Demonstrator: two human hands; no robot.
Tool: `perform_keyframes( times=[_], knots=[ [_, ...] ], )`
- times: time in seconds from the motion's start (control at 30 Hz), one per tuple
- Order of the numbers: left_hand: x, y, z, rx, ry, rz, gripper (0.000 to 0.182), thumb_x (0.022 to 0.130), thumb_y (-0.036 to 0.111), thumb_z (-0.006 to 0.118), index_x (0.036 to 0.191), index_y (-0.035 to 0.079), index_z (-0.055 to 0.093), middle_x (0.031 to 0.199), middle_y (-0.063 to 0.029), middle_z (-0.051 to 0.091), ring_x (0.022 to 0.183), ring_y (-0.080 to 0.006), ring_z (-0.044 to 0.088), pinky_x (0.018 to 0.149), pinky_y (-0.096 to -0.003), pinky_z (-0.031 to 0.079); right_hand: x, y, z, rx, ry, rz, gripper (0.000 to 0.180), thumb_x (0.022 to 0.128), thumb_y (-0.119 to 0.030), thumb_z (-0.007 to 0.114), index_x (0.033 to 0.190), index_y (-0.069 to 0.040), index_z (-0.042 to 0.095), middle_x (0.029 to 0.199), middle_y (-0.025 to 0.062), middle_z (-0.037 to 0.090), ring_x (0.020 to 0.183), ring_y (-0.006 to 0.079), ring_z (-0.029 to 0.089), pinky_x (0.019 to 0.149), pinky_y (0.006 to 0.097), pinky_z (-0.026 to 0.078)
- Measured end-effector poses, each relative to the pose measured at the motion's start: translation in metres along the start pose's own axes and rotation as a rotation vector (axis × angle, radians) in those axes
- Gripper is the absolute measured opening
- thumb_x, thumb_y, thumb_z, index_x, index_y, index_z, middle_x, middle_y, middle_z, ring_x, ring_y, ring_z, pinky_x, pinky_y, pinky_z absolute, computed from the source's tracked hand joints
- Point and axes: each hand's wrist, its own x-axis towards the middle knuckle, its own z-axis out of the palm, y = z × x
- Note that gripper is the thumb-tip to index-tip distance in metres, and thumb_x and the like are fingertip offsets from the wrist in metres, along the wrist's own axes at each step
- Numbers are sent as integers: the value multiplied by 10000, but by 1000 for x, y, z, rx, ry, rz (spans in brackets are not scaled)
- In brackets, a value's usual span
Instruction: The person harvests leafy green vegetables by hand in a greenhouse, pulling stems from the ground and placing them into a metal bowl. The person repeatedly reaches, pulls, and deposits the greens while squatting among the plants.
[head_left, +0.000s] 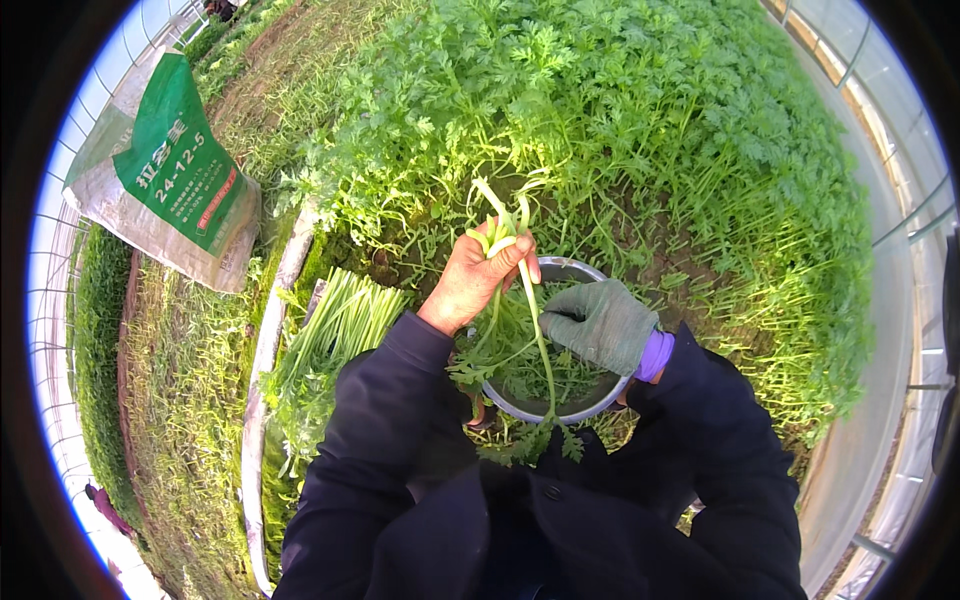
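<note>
My bare left hand (484, 274) grips several pale green stalks (493, 196) of a leafy vegetable, their thick cut ends poking up above the fist. One long stem (541, 345) hangs from it towards me, ending in lobed leaves (532, 444) near my jacket. My right hand (604, 326) wears a grey-green knit glove with a purple cuff (654, 355). Its curled fingertips are close beside that stem; whether they pinch anything is hidden. Below both hands stands a round metal basin (517, 409) holding loose green leaves (525, 379).
A neat bundle of stalks (352, 304) lies left of my left arm, beside a pale bent border strip (266, 352). A green-and-white printed sack (176, 172) stands farther left. Dense leafy plants (600, 90) fill the front and right, up to a plastic greenhouse wall (874, 322).
</note>
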Motion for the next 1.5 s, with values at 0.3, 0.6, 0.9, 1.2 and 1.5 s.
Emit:
perform_keyframes(
  times=[0.3,0.6,0.9,1.2,1.5],
  knots=[
    [-4,-3,-1,-163,119,51,207,1032,280,560,1030,73,574,818,-63,668,664,-82,534,560,-234,407,7,0,8,93,82,136,295,879,-266,685,959,14,732,722,104,695,671,150,658,656,318,523],
    [-8,-10,0,28,182,239,109,1009,132,594,1082,55,567,822,-12,601,744,-103,572,702,-255,458,4,0,1,-124,-382,284,418,867,-382,703,1057,-10,718,886,138,721,820,247,690,757,385,539],
    [-5,-4,11,-269,294,163,168,1023,252,573,1009,85,555,804,-34,586,631,-113,522,612,-303,483,23,9,48,-323,212,-96,698,873,-524,667,1318,0,543,1205,217,649,1114,387,617,952,469,474],
    [-21,13,-8,-307,497,47,203,1020,226,594,865,105,543,587,40,456,455,-58,376,440,-236,352,73,80,-4,-403,-632,31,582,859,-493,685,1302,-120,637,1148,200,695,1059,337,665,911,411,505],
    [-18,20,-8,99,549,-112,99,906,-41,671,981,17,644,838,23,635,742,-33,542,661,-197,447,289,264,17,932,329,595,378,940,-282,644,1161,24,631,1024,108,717,844,222,712,713,356,579]
  ],
)
